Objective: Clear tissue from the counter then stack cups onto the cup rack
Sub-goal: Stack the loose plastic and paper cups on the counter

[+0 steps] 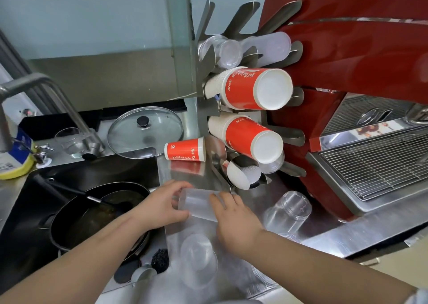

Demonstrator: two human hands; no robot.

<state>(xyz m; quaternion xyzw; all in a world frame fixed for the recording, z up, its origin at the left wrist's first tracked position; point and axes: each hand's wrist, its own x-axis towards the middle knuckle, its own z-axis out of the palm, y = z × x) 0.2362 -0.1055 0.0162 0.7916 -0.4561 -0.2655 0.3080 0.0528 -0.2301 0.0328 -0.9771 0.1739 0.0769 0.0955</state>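
Note:
A frosted plastic cup stack (199, 204) lies on its side on the steel counter (324, 236), held between both hands. My left hand (162, 203) grips its left end; my right hand (234, 222) curls over its right part. Just above stands the metal cup rack (205, 109), which holds two stacks of red-and-white paper cups (254, 90), clear cups (222, 50) and frosted cups (266, 43). One red paper cup (185, 152) lies on the counter left of the rack. Clear plastic cups stand upside down at the right (289, 211) and near me (199, 259).
A black sink on the left holds a dark frying pan (97, 213). Behind it are a faucet (46, 95), a glass pot lid (144, 132) and a drinking glass (69, 139). A red coffee machine (347, 60) with a wire grille fills the right side.

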